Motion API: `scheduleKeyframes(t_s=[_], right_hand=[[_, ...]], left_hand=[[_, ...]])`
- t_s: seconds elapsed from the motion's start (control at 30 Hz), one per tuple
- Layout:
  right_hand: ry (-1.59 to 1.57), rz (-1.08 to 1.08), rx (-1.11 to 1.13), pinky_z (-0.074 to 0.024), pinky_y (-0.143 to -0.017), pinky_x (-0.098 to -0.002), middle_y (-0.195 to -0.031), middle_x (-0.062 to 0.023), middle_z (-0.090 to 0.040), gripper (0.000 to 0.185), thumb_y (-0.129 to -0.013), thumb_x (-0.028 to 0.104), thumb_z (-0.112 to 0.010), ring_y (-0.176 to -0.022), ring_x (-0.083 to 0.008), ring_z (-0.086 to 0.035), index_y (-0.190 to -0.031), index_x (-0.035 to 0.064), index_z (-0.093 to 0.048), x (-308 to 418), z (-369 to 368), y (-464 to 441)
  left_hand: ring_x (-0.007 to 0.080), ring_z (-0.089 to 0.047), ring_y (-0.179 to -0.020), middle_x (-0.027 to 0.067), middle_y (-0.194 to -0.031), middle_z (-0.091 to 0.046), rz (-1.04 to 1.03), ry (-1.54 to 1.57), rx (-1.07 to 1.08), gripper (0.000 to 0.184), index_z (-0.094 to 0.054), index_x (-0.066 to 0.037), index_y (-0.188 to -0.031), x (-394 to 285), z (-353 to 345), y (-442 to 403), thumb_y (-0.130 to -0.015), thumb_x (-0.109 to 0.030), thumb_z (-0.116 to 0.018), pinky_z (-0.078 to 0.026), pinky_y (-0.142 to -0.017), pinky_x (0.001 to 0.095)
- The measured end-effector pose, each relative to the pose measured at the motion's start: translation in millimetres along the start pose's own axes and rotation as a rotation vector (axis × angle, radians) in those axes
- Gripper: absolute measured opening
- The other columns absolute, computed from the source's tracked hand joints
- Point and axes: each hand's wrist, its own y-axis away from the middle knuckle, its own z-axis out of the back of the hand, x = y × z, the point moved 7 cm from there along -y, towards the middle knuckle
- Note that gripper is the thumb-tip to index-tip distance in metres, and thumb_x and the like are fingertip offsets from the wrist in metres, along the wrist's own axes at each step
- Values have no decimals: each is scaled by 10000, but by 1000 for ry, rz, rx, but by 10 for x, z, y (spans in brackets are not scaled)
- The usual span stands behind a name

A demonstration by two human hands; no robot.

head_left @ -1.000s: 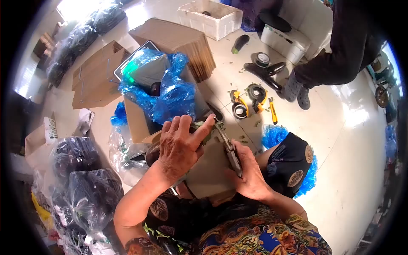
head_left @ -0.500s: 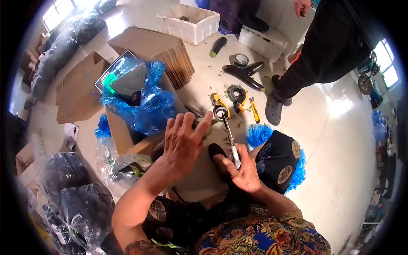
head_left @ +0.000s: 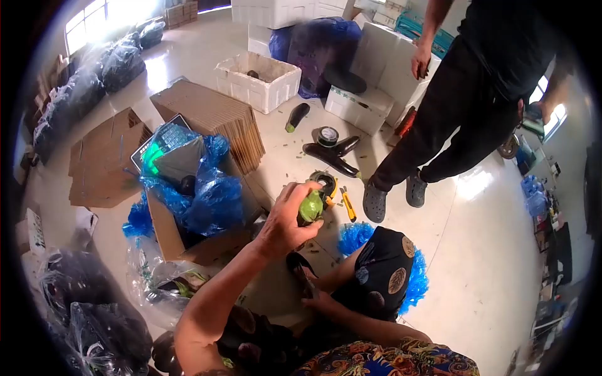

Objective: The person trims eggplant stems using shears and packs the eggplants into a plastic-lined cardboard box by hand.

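Observation:
My left hand (head_left: 290, 220) is closed round an eggplant (head_left: 310, 208), its green cap turned up towards me and most of its body hidden. Low by my knees, my right hand (head_left: 321, 301) is wrapped round slim metal snips (head_left: 310, 287), of which only a little shows. Just beyond the eggplant lies a tape dispenser (head_left: 326, 183) with yellow parts. Beside that is a yellow box cutter (head_left: 348, 205). To the left stands an open carton (head_left: 164, 232) lined with blue plastic film (head_left: 216, 203), with a dark eggplant (head_left: 187, 184) on top.
Several dark eggplants (head_left: 329, 160) and a tape roll (head_left: 327, 136) lie on the floor ahead. Flattened cartons (head_left: 210, 116) and a white foam box (head_left: 258, 88) stand farther back. Another person (head_left: 433, 119) stands at right. Bagged goods (head_left: 94, 326) sit at lower left.
The view has tilted up and shifted. My left hand now shows the eggplant's green end raised before me. My right hand has drawn back towards my lap with the snips.

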Motion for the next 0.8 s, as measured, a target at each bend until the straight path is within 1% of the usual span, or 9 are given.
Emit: scheduleKeyframes(t_s=[0.27,0.33,0.4,0.47,0.5,0.57,0.63,0.73,0.8], right_hand=[[-91,33,-136,-453,-828,-324,-890,-65,-593,396,-848,281,-657,-869,-169,-557,-1077,-33,-578,635,-52,303],[178,64,-190,-455,-819,-330,-867,-70,-608,357,-845,296,-652,-863,-166,-561,-980,-34,-620,453,99,188],[219,-51,-172,-455,-808,-337,-843,-83,-631,343,-841,312,-649,-854,-168,-575,-886,-28,-661,45,202,48],[175,-147,-81,-454,-794,-341,-838,-95,-655,330,-839,313,-646,-840,-176,-595,-866,-13,-690,116,59,75],[197,-94,-18,-453,-786,-340,-846,-97,-665,320,-840,306,-643,-831,-179,-604,-891,-5,-698,397,-83,166],[151,-142,8,-453,-771,-316,-864,-93,-668,290,-847,274,-638,-837,-169,-610,-964,16,-696,172,-30,104],[134,-262,15,-465,-754,-305,-857,-68,-657,249,-864,233,-621,-851,-167,-615,-993,29,-682,-112,33,-18],[46,-438,52,-456,-802,-333,-973,-71,-619,376,-872,248,-661,-908,-194,-594,-1146,11,-556,-112,-136,22],[180,-329,248,-466,-804,-350,-1005,-80,-625,364,-888,224,-649,-940,-205,-598,-1164,9,-547,-122,-207,-66]], left_hand=[[355,-542,-1083,169,-1174,-532,-39,43,39,568,-492,-38,-1242,-89,94,126,-722,-27,-719,-438,-941,361],[355,-540,-1073,167,-1138,-532,-15,26,27,578,-496,-36,-1242,-75,151,164,-710,-41,-721,-441,-925,372],[355,-548,-1025,160,-1096,-534,-80,-16,-28,597,-498,-40,-1245,-82,282,207,-691,-54,-719,-451,-892,383],[347,-553,-971,150,-1051,-537,-163,-58,-141,608,-503,-59,-1245,-140,592,362,-675,-65,-714,-458,-860,394],[341,-553,-948,145,-1028,-538,-199,-66,-207,608,-508,-72,-1243,-235,817,474,-670,-67,-710,-460,-846,399],[316,-573,-929,140,-990,-556,-164,-237,-276,598,-513,-95,-1234,-436,1252,785,-671,-75,-715,-480,-826,398],[351,-573,-974,174,-1008,-577,-10,-314,-326,527,-543,-58,-1134,-631,1701,1192,-635,-97,-705,-482,-823,426],[341,-600,-1010,186,-1075,-588,332,-521,-370,570,-532,-49,-1185,-915,2140,2020,-650,-103,-721,-489,-875,403],[290,-585,-1066,150,-1125,-582,568,-603,-405,585,-528,-89,-1235,-1093,2295,2723,-676,-60,-694,-480,-913,372]])
